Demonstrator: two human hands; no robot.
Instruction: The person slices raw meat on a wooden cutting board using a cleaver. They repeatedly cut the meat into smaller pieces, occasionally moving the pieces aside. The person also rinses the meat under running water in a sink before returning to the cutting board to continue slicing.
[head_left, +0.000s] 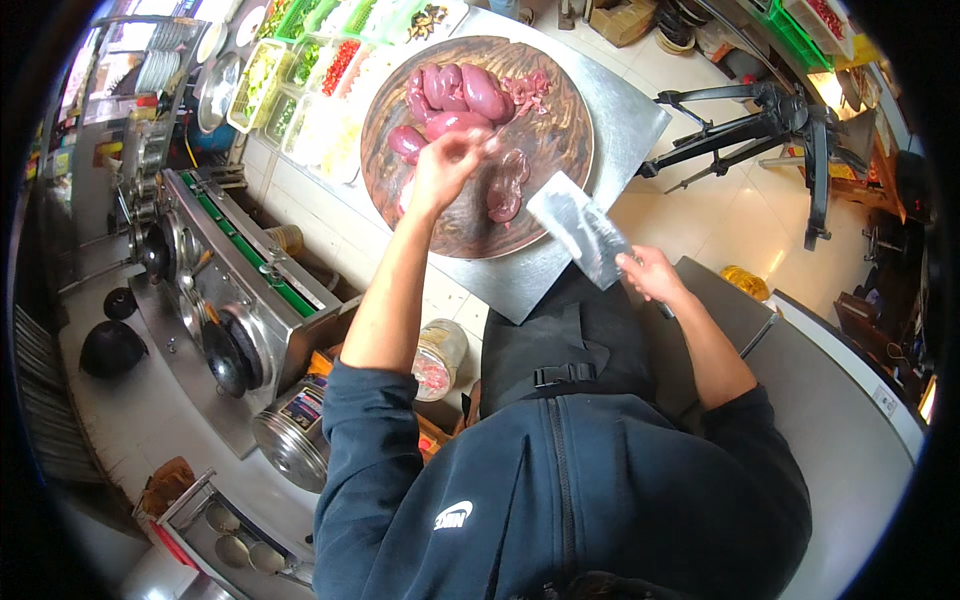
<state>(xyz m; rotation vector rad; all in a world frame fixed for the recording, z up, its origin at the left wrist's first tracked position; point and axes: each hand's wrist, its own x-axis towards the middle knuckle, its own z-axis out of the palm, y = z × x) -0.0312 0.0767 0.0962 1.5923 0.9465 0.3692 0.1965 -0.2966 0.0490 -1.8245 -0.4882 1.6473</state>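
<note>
My right hand grips the handle of a broad cleaver, its blade just off the near right edge of a round wooden chopping board. Over the board is my left hand, its fingertips blurred and drawn together; whether they pinch anything is unclear. Whole raw kidneys lie heaped on the far side, with a smaller kidney at their left. A split kidney rests cut face up to the right of my left hand. Pink trimmings are piled beside the heap.
Beneath the board is a metal tabletop. Tubs of chopped vegetables crowd its far left. A black tripod stands to the right. A stove with pans is at left, and a bucket sits below the table.
</note>
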